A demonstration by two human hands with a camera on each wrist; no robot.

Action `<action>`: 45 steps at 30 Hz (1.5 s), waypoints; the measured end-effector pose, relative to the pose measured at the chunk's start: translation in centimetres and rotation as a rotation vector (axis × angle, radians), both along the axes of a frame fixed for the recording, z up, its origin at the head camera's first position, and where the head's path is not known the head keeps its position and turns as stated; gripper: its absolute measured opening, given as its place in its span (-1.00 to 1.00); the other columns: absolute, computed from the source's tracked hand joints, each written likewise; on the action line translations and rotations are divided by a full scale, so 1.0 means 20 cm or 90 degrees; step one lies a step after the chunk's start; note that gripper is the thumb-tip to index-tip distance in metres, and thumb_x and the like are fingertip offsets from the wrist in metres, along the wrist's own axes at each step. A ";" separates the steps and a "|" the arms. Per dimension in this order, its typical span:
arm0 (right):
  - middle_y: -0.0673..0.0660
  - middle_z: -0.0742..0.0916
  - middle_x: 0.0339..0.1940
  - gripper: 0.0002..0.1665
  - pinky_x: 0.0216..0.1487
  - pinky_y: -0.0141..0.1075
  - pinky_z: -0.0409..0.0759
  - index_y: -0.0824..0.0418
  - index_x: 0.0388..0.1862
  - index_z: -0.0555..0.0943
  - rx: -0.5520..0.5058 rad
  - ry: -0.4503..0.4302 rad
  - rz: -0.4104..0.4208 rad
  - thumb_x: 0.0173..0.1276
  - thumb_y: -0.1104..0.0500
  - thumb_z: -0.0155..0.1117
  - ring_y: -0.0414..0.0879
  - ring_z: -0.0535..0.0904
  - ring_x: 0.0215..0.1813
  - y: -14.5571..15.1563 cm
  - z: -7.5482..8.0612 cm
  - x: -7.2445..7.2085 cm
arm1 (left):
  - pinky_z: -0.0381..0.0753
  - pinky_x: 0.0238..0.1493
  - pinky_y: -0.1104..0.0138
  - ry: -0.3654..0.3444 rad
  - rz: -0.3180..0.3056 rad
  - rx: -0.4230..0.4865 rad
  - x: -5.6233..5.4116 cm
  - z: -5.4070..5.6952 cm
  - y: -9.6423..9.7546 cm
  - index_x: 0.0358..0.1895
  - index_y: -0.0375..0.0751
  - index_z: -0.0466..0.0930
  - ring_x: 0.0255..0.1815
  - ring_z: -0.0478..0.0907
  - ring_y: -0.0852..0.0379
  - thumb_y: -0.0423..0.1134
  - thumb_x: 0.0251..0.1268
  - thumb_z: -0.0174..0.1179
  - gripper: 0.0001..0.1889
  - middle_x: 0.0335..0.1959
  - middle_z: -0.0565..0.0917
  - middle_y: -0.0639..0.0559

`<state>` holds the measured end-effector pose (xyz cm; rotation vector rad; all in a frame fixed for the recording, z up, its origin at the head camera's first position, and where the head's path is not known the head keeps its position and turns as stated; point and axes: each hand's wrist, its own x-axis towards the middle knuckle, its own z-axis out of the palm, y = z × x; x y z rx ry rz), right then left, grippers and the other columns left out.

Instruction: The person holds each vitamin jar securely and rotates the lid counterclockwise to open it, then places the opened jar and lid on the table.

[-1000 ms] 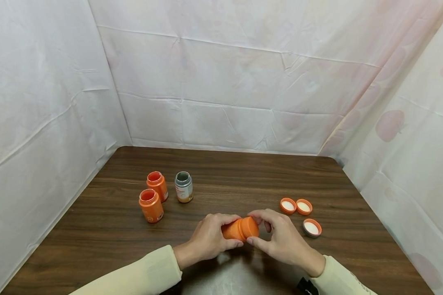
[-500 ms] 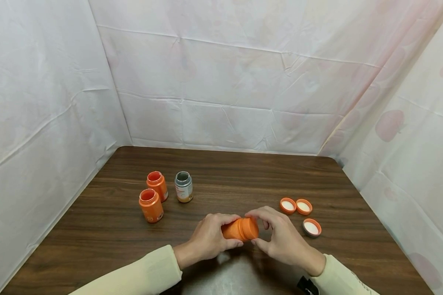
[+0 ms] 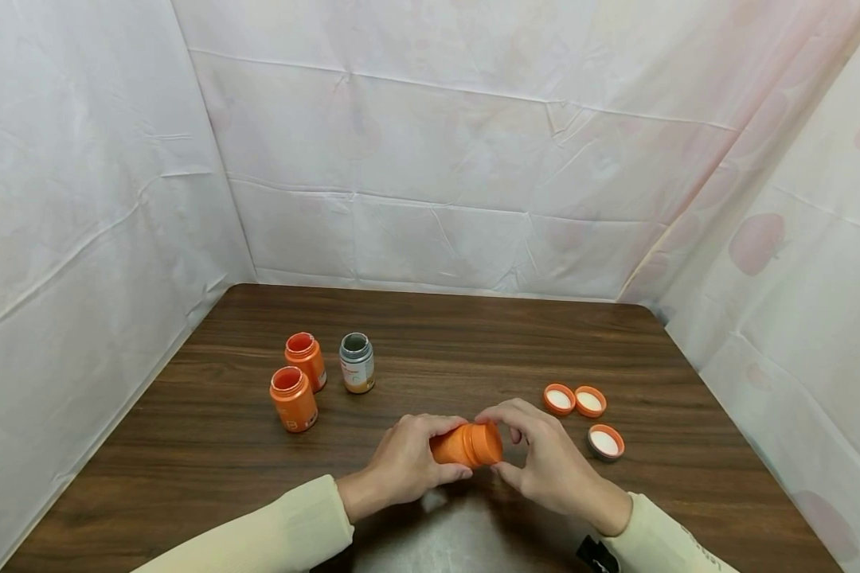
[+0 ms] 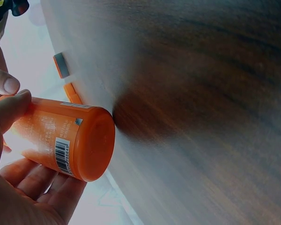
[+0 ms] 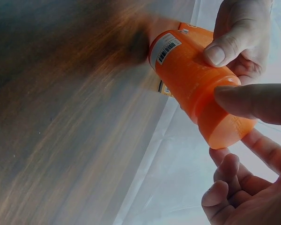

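Observation:
My left hand point(image 3: 410, 460) grips an orange plastic bottle point(image 3: 453, 448) around its body, tilted over with its capped end toward the right. At that end, my right hand point(image 3: 545, 461) pinches the orange cap point(image 3: 489, 443) between thumb and fingers. The cap sits on the bottle's neck. In the left wrist view the bottle's round base point(image 4: 97, 145) and a barcode label point(image 4: 62, 154) face the camera, close to the tabletop. From the right wrist, the thumb point(image 5: 248, 99) lies on the cap's side, with fingertips on its opposite side.
Two uncapped orange bottles point(image 3: 295, 404) and an uncapped grey bottle point(image 3: 357, 368) stand at the left on the dark wooden table point(image 3: 444, 334). Two orange caps point(image 3: 559, 399) and a grey-sided cap point(image 3: 605, 442) lie upturned at the right. White cloth point(image 3: 430, 159) surrounds the back and sides.
My right hand's fingers and thumb have shifted slightly around the cap. The left hand and bottle have stayed nearly still.

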<state>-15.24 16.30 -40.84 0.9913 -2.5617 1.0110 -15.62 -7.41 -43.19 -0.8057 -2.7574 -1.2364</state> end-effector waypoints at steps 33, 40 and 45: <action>-0.20 0.61 -0.13 -0.15 -0.29 -0.31 0.50 -0.09 0.10 0.61 0.004 -0.013 -0.015 -0.16 0.46 0.71 -0.14 0.47 -0.25 0.02 0.01 0.01 | 0.55 -0.20 0.37 -0.004 0.004 0.004 0.00 0.00 0.00 0.15 0.12 0.72 -0.23 0.58 0.35 -0.06 0.04 0.62 -0.47 -0.08 0.74 0.22; -0.23 0.62 -0.14 -0.17 -0.29 -0.33 0.49 -0.09 0.08 0.60 0.005 -0.010 -0.019 -0.16 0.42 0.72 -0.14 0.48 -0.27 0.03 0.01 0.01 | 0.54 -0.22 0.38 -0.007 0.004 0.007 0.00 0.00 0.00 0.14 0.11 0.73 -0.24 0.57 0.35 -0.07 0.04 0.62 -0.48 -0.09 0.74 0.21; -0.21 0.61 -0.17 -0.18 -0.32 -0.28 0.50 -0.06 0.07 0.59 0.001 -0.004 -0.017 -0.17 0.42 0.72 -0.15 0.47 -0.28 0.03 0.01 0.01 | 0.55 -0.21 0.37 -0.006 0.005 0.015 0.00 0.00 -0.01 0.13 0.10 0.73 -0.24 0.57 0.34 -0.09 0.03 0.62 -0.48 -0.10 0.74 0.21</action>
